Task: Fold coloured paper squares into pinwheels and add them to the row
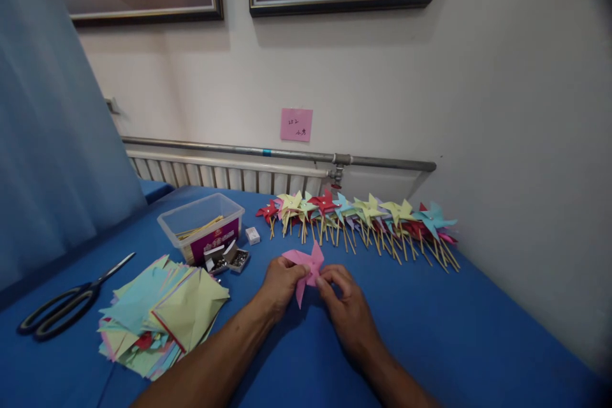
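A pink paper pinwheel (pixel 313 261) is held above the blue tablecloth, its pointed blades spread out. My left hand (pixel 282 284) pinches it near the centre, thumb on top. At its right edge, the fingers of my right hand (pixel 342 293) are closed together against the paper; whether they also hold a small pin I cannot make out. No stick shows under this pinwheel. Close to my left hand stand small open boxes of metal pins (pixel 236 258) and a little white box (pixel 253 236).
Finished pinwheels on sticks (pixel 368 210) lie in a long row along the back. A clear plastic tub (pixel 167 223) holds wooden sticks. At left are a pile of coloured paper squares (pixel 191 306) and black-handled scissors (pixel 71 303). A radiator (pixel 229 172) runs behind the table.
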Demonstrator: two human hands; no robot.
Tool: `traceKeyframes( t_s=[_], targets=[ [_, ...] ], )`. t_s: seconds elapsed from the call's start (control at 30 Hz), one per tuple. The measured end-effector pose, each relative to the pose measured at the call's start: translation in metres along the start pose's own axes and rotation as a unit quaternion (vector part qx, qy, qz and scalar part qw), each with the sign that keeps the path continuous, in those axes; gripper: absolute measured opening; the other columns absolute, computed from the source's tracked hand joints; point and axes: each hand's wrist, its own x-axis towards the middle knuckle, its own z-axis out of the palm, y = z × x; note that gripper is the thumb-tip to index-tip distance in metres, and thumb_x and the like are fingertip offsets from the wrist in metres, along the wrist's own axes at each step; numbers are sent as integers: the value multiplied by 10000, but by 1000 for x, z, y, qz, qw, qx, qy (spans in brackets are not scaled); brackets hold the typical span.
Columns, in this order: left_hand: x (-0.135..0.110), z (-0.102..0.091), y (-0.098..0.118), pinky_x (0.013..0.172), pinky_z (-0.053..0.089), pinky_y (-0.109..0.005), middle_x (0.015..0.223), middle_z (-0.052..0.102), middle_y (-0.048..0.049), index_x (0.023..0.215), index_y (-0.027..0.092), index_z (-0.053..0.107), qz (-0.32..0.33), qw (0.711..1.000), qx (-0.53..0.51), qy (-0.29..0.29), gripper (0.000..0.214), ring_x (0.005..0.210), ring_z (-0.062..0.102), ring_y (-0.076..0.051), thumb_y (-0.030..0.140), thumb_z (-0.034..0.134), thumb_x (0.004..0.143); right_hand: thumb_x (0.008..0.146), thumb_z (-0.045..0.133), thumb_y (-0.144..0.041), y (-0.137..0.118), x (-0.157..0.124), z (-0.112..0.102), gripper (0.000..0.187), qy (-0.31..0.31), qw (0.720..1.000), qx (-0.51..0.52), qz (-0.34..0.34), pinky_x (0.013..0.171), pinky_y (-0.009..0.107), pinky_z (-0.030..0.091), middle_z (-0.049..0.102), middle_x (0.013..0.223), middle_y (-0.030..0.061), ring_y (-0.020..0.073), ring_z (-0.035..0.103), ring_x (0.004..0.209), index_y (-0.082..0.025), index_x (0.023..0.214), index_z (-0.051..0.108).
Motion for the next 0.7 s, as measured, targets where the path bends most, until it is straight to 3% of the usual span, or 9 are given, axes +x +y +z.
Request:
traceKeyframes(
  t_s=[0.13, 0.33, 0.5, 0.7],
  targets=[
    [-2, 1, 1, 537, 359, -220, 593, 603, -6, 645, 114, 660, -1, 1000, 6, -25, 161, 510, 457, -80, 250, 730, 596, 843, 590, -496, 6, 4, 1, 339, 20, 996, 59, 69, 761, 312, 457, 605, 813, 39, 203, 574, 804, -220, 646, 576],
    [-5, 4, 2, 552, 382, -228, 621, 642, -34, 689, 96, 699, -6, 999, 13, -31, 165, 532, 501, -100, 221, 704, 581, 768, 625, -410, 6, 5, 1, 300, 17, 988, 83, 131, 691, 308, 461, 633, 806, 53, 198, 580, 755, -211, 551, 566],
    [-6, 4, 1, 535, 376, -228, 588, 625, -26, 659, 99, 693, -19, 999, 14, -41, 158, 506, 488, -96, 227, 715, 571, 757, 619, -367, 5, 5, 1, 270, 17, 989, 67, 134, 650, 301, 462, 625, 751, 39, 192, 580, 717, -214, 540, 566],
    [-4, 3, -4, 534, 374, -223, 591, 620, -21, 638, 105, 680, -18, 999, 18, -37, 123, 510, 485, -90, 200, 718, 570, 744, 600, -284, 1, 6, 1, 244, 22, 994, -6, 111, 746, 355, 452, 616, 740, 40, 229, 580, 800, -236, 515, 530]
  ],
)
